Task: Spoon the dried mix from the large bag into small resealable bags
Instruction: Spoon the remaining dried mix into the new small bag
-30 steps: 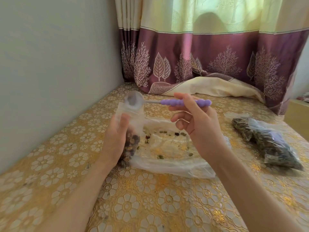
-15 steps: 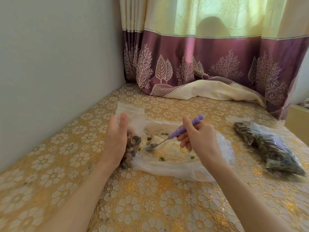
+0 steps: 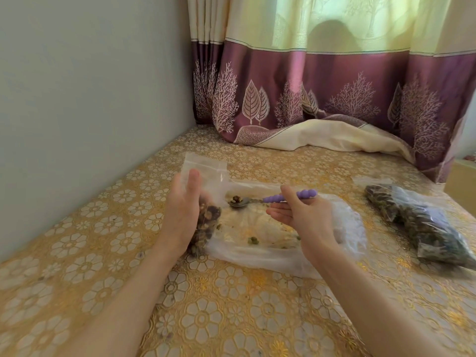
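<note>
Nearest us lay the nearly emptied large bag (image 3: 273,243); just above it our right hand (image 3: 304,215) had lifted the spoon (image 3: 260,200), fingers closed round its purple handle, the bowl newly loaded with mix. Left of the large bag our left hand (image 3: 184,210) gripped the small bag (image 3: 206,176) upright, so we judged the next tip-in was due. Beyond and right of it sat filled bags (image 3: 417,222) on the worktop (image 3: 231,318).

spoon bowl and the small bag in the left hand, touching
Apart. The head view shows the spoon bowl right of the small bag, the large bag's plastic visible between.
</note>
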Tool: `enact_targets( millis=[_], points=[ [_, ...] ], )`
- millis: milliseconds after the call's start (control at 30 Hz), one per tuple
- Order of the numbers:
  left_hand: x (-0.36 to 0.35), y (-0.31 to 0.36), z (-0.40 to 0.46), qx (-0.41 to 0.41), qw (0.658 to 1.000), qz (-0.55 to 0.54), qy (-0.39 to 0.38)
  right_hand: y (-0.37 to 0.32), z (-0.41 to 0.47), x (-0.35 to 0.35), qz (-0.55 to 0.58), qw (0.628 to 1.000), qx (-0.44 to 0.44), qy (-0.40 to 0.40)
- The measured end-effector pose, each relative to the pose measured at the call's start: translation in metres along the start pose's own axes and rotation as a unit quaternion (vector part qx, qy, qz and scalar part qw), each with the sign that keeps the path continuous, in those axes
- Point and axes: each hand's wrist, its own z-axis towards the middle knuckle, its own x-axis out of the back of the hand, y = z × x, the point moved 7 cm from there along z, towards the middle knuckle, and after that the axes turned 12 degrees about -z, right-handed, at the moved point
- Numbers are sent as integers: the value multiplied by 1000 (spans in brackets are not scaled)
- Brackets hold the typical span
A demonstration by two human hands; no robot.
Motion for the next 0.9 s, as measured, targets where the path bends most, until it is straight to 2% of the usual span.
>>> enact_targets(
  millis=[200, 267, 367, 500, 600, 900],
  points=[
    [-1, 0, 1, -6, 1000, 7, -6, 4, -3, -14, 67, 995, -54, -44],
    [-1, 0, 1, -4, 1000, 7, -7, 3, -3, -10, 88, 993, -76, -35],
    [-2, -1, 1, 2, 1000, 17, -6, -4, -2, 2, 62, 995, -76, -5],
    [-4, 3, -3, -6, 999, 40, -10, -32, -7, 16, 27, 999, 8, 33],
    [-6, 6, -3, -11, 999, 42, -15, -57, -14, 16, 30, 995, 92, 28],
    [-6, 5, -2, 8, 1000, 14, -24, -97, -40, -7, 43, 973, 207, -91]
  ],
)
